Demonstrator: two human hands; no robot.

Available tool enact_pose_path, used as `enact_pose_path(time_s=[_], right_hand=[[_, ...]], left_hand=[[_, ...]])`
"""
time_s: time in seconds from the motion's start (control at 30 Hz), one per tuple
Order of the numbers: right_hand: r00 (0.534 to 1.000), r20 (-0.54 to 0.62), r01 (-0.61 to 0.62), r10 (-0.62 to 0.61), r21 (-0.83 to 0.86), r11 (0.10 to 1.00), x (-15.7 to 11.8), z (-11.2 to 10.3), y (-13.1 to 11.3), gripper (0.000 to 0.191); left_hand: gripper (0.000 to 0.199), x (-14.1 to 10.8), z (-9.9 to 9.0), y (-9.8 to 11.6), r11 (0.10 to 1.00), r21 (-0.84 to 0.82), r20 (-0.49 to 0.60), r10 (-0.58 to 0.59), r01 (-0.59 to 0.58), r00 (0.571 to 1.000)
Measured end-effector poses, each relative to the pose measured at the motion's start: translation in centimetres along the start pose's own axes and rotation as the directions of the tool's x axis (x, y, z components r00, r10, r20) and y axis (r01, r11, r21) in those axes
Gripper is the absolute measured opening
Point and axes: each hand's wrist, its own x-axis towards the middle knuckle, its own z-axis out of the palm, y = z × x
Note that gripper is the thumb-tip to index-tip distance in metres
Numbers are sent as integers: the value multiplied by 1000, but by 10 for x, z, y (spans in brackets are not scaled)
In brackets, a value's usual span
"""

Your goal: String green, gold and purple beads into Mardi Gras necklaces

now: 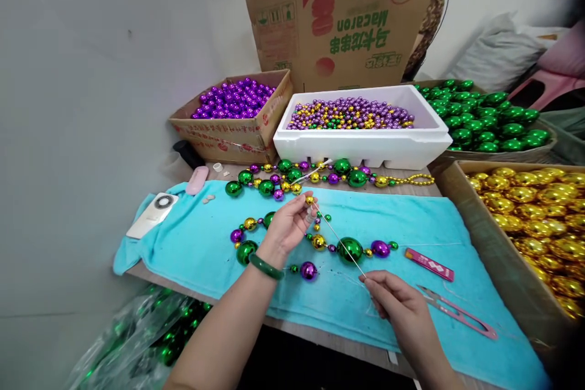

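My left hand (291,219), with a green bangle (266,266) at its wrist, pinches a small gold bead (309,200) above the blue towel (183,237). From that bead a thin, straight, needle-like strand (340,239) runs down to my right hand (402,304), whose fingertips are closed on its lower end. I cannot tell whether it is a needle or a taut cord. Beneath my hands lies a bead string with a large green bead (350,250) and a purple bead (381,248). The left forearm hides part of it.
Behind the towel lies another bead strand (357,178). Boxes of purple beads (219,134), mixed small beads (356,143), green beads (484,116) and gold beads (498,256) surround the table. Pink thread snips (461,315) and a red packet (429,264) lie at right, a white device (153,216) at left.
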Motion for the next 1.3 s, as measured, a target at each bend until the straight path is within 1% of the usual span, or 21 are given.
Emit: enact_pose_path(time_s=[0.13, 0.43, 0.8, 0.93, 1.0, 1.07, 1.13, 1.17, 1.2, 1.23, 1.27, 1.3], right_hand=[[1000, 5, -8, 8, -15, 1000, 1, 0, 1, 35], [1000, 7, 0, 0, -39, 999, 1, 5, -8, 35], [1000, 25, -4, 6, -61, 998, 2, 4, -6, 35], [1000, 3, -17, 17, -56, 998, 1, 5, -7, 36], [1000, -4, -24, 24, -48, 999, 1, 7, -7, 36], [1000, -5, -29, 29, -33, 999, 2, 9, -6, 37], [1000, -15, -23, 23, -19, 1000, 4, 11, -5, 37], [1000, -22, -15, 15, -15, 1000, 5, 11, -5, 36], [1000, -31, -5, 4, -11, 1000, 5, 10, -4, 36], [999, -40, 9, -9, -8, 1000, 6, 9, -3, 35], [999, -47, 22, -23, -4, 1000, 6, 7, -2, 35], [998, -51, 33, -33, 0, 999, 7, 6, 0, 34]], left_hand=[[16, -4, 1, 2, 1000, -11, -14, 23, -23, 1000], [16, -8, 0, 5, 994, 18, -51, 107, -106, 993], [18, -9, 2, 4, 992, 24, -81, 125, -124, 989], [21, -10, 1, 3, 990, 38, -71, 137, -134, 988], [26, -13, 2, -1, 981, 65, -55, 184, -180, 981], [34, -16, 3, -7, 965, 121, -7, 235, -232, 972], [43, -15, 3, -11, 940, 245, 78, 224, -236, 972], [44, -12, 1, -10, 908, 347, 120, 207, -237, 971], [42, -7, -2, -6, 841, 475, 147, 217, -261, 965], [38, 0, -7, 0, 728, 615, 162, 260, -303, 952], [31, 9, -13, 10, 560, 751, 176, 340, -349, 924], [25, 19, -21, 22, 330, 866, 196, 468, -376, 862]])
